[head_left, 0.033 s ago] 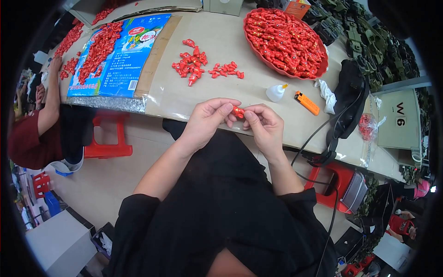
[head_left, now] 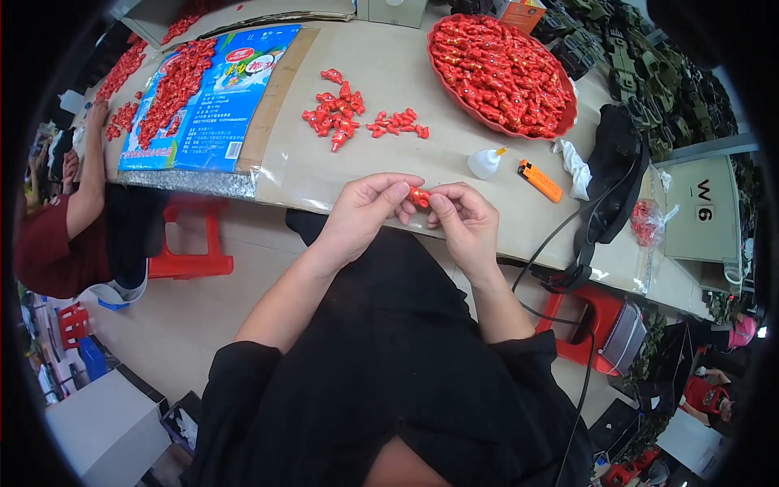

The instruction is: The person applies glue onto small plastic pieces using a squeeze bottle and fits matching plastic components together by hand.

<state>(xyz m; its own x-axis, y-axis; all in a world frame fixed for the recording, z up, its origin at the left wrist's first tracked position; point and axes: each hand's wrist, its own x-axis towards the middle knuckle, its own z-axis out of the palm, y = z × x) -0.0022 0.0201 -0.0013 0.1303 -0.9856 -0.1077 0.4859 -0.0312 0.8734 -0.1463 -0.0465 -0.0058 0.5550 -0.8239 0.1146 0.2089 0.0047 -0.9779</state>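
Between my fingertips, just off the table's front edge, is a small red figurine [head_left: 419, 197] with gold marks. My left hand [head_left: 367, 209] pinches its left end, and my right hand [head_left: 466, 217] pinches the other end. Beyond my hands lies a loose pile of red figurines [head_left: 334, 114], with a smaller group of red pieces [head_left: 397, 122] to its right. A red scalloped tray [head_left: 432, 71] heaped with like figurines stands at the back right. Nearer my right hand are a white squeeze bottle [head_left: 484, 164] with a yellow tip and an orange utility knife [head_left: 540, 181].
At left, a blue printed cardboard sheet [head_left: 213, 134] bears more red pieces beside a co-worker's arm [head_left: 91, 170]. A crumpled white tissue [head_left: 575, 170], a black bag [head_left: 614, 174] and its cable lie right. Red stools [head_left: 193, 243] stand below the table edge.
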